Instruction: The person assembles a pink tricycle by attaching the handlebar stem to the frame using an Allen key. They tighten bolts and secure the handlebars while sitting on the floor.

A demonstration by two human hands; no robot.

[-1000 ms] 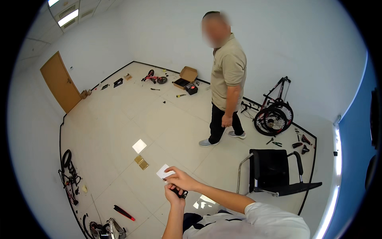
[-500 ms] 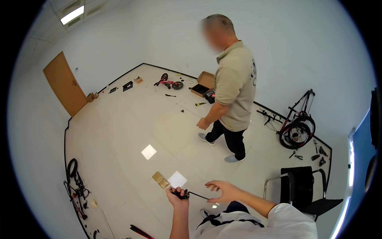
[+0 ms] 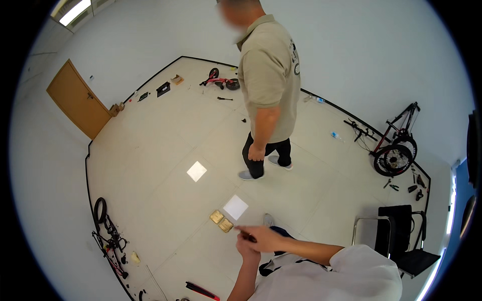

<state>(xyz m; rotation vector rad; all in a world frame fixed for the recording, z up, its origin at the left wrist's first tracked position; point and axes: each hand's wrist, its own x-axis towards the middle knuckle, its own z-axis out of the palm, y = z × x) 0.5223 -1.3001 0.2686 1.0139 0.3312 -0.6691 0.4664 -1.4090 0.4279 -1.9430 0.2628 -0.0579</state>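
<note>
1. Above the tiled floor [image 3: 165, 200], the left hand [image 3: 247, 248] curls its grip around a small dark object [image 3: 248, 237], mostly hidden.
2. The right hand [image 3: 268, 238] overlaps it; I cannot tell whether its grip grasps or only touches.
3. Keeping the left steady should help the right.

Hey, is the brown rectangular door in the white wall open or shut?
Shut: the brown rectangular door sits flush in the white wall, with no gap showing at its edges.
</note>
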